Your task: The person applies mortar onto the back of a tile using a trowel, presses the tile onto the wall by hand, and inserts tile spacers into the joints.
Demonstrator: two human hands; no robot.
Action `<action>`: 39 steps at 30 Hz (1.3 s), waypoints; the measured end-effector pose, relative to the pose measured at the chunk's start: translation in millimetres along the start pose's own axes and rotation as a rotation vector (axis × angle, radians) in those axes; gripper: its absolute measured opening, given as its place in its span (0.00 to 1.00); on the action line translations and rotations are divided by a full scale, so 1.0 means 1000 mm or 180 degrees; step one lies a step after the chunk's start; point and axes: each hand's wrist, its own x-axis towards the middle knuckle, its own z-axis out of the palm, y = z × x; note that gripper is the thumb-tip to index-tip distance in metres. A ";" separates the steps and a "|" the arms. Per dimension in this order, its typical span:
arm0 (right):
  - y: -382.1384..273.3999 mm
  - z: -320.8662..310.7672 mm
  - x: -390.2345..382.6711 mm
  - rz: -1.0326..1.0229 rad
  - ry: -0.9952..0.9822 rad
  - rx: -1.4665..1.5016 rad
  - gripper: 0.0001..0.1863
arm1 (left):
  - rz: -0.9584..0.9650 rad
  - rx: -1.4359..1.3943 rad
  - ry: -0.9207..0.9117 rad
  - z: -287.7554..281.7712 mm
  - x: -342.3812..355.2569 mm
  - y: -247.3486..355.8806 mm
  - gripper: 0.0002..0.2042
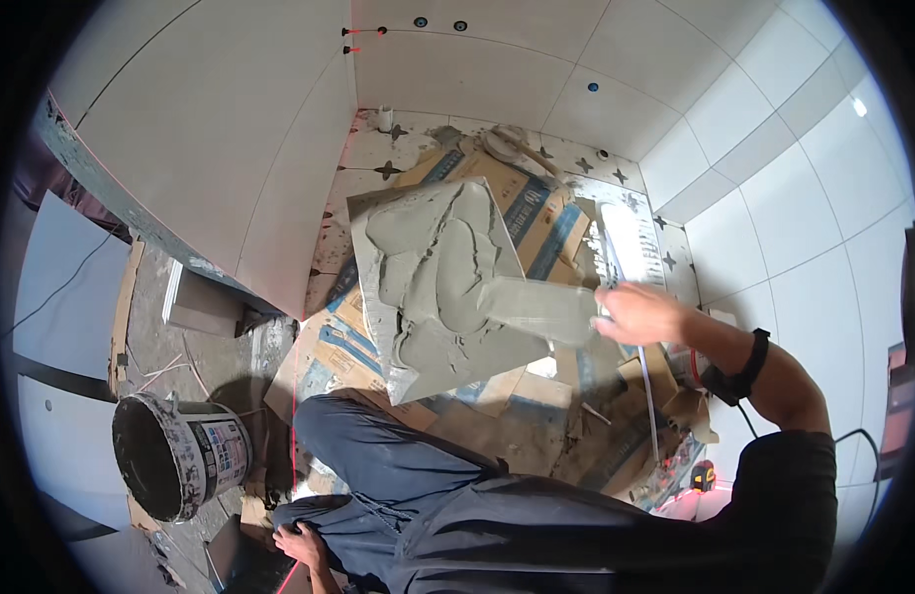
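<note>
My right hand (640, 315) is closed round the handle end of a flat rectangular trowel (538, 309), whose blade is coated in grey mortar. The blade's far end meets the thick, ridged mortar (457, 262) spread over a large square tile (403, 384). That tile lies at an angle in front of me, above cardboard sheets. At the lower left, my left hand (299, 544) rests against my dark trouser leg, fingers a little bent, with no tool visible in it.
A mortar-stained bucket (200, 450) stands at left. Flattened cardboard (556, 238) covers patterned floor tiles. A long straight bar (630, 297) runs beside my right hand. A yellow-and-black tape measure (704, 476) lies at lower right. Tiled walls (764, 188) surround the area; red laser lines cross it.
</note>
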 end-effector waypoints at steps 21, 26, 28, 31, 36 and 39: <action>-0.037 0.051 -0.089 0.0624 0.0387 -0.0438 0.17 | -0.0197 0.0170 -0.0203 -0.006 -0.007 0.000 0.27; -0.022 0.100 -0.106 0.0975 0.0195 0.2006 0.20 | 0.0029 0.0077 0.0007 0.005 -0.009 -0.002 0.24; -0.034 0.104 -0.103 0.1287 -0.0137 0.3517 0.20 | 0.0083 0.0130 0.0009 0.010 -0.008 -0.012 0.23; -0.054 0.108 -0.078 0.1025 -0.0157 0.3867 0.16 | 0.0245 0.0169 0.0268 0.014 -0.013 -0.019 0.23; -0.104 0.092 -0.056 0.0795 -0.0993 0.4354 0.16 | 0.0229 -0.0122 0.0238 0.011 -0.019 -0.015 0.23; -0.131 0.082 -0.051 0.0432 -0.1073 0.3754 0.20 | 0.0100 -0.0197 0.0285 0.009 -0.020 -0.017 0.23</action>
